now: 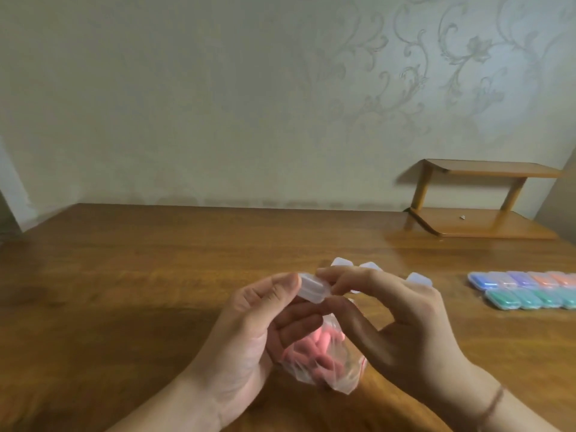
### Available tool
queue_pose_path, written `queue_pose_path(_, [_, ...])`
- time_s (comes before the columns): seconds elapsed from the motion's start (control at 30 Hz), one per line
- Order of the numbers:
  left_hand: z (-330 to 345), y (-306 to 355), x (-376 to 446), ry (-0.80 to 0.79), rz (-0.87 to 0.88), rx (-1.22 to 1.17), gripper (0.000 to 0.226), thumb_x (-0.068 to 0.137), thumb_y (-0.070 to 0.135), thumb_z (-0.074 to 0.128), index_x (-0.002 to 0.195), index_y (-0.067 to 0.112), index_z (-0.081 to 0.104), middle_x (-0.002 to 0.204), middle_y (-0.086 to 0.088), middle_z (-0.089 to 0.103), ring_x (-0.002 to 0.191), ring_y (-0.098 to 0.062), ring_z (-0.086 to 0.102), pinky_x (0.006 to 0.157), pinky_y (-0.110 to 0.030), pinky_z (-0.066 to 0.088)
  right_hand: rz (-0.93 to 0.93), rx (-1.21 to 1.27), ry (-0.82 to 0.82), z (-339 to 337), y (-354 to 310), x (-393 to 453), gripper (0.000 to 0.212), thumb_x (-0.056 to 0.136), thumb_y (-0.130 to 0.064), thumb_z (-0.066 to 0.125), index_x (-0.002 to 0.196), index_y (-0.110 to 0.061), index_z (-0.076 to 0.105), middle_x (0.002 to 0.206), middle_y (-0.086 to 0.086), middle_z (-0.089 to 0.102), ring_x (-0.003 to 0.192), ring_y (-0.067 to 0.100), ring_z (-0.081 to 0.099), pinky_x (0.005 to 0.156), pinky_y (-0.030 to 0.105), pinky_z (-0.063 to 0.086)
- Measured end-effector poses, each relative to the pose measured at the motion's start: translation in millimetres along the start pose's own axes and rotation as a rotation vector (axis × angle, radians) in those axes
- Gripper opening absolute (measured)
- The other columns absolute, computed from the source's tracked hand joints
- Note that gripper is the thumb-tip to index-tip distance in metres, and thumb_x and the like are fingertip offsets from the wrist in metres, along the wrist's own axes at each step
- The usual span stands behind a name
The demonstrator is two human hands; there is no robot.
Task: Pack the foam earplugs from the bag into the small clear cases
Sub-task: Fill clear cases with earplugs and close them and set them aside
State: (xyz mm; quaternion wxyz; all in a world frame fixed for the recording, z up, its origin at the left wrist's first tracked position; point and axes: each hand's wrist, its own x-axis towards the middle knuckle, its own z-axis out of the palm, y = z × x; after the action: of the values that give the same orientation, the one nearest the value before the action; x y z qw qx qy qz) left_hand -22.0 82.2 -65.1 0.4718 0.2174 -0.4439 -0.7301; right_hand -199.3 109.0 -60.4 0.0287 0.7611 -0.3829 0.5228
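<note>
A small clear case [313, 289] is held above the table between both hands. My left hand [249, 332] grips its left end with thumb and fingers. My right hand [402, 319] pinches its right end with fingertip and thumb. Whether the case is open or has anything inside I cannot tell. Below the hands lies a clear plastic bag [314, 357] with several pink foam earplugs [311, 347] in it. Three more clear cases [419, 279] lie on the table behind my right hand, partly hidden.
Two rows of filled cases [526, 289], with blue, purple, orange and green contents, lie at the right edge of the wooden table [140, 275]. A small wooden two-tier shelf [477, 210] stands at the back right against the wall.
</note>
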Motion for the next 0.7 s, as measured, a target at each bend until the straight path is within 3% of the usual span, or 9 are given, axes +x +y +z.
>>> queue_pose_path(0.1, [1, 1, -1, 0.024, -0.028, -0.004, 0.039, 0.077, 0.030, 0.080, 0.099, -0.001, 0.074, 0.100, -0.024, 0.073, 0.083, -0.022, 0.074, 0.070, -0.024, 0.061, -0.005, 0.010, -0.025, -2, 4, -1, 0.009, 0.083, -0.018, 0.069, 0.088, -0.010, 0.068, 0.106, -0.007, 0.072, 0.100, -0.001, 0.067, 0.081, 0.016, 0.053])
queue_pose_path(0.2, [1, -1, 0, 0.016, -0.026, 0.012, 0.060, 0.062, 0.045, 0.088, 0.100, 0.001, 0.075, 0.102, -0.022, 0.074, 0.086, -0.022, 0.075, 0.068, -0.023, 0.060, -0.021, -0.017, -0.008, 1, 5, -2, 0.009, 0.082, -0.017, 0.069, 0.083, -0.009, 0.068, 0.102, -0.006, 0.073, 0.097, -0.003, 0.068, 0.079, 0.013, 0.052])
queue_pose_path(0.3, [0, -3, 0, 0.030, -0.006, 0.044, 0.069, 0.047, 0.046, 0.095, 0.096, 0.001, 0.075, 0.098, -0.022, 0.074, 0.082, -0.023, 0.075, 0.065, -0.023, 0.059, -0.044, -0.049, 0.032, 3, 3, -3, 0.009, 0.079, -0.016, 0.068, 0.077, -0.007, 0.069, 0.094, -0.007, 0.074, 0.092, -0.004, 0.068, 0.075, 0.012, 0.052])
queue_pose_path(0.5, [-1, -2, 0, 0.052, 0.022, 0.101, 0.067, 0.047, 0.047, 0.094, 0.091, 0.001, 0.075, 0.093, -0.021, 0.075, 0.080, -0.022, 0.075, 0.065, -0.022, 0.058, -0.022, -0.048, 0.095, 7, 0, -4, 0.005, 0.074, -0.015, 0.068, 0.073, -0.012, 0.071, 0.076, -0.010, 0.073, 0.070, 0.000, 0.069, 0.056, 0.023, 0.052])
queue_pose_path(0.7, [-1, -1, -1, 0.038, 0.048, 0.156, 0.060, 0.053, 0.048, 0.090, 0.092, 0.004, 0.077, 0.095, -0.021, 0.075, 0.083, -0.024, 0.075, 0.067, -0.022, 0.058, 0.033, -0.054, 0.105, 9, -3, -3, 0.010, 0.074, -0.019, 0.066, 0.070, -0.014, 0.073, 0.067, -0.012, 0.071, 0.063, -0.003, 0.066, 0.056, 0.014, 0.049])
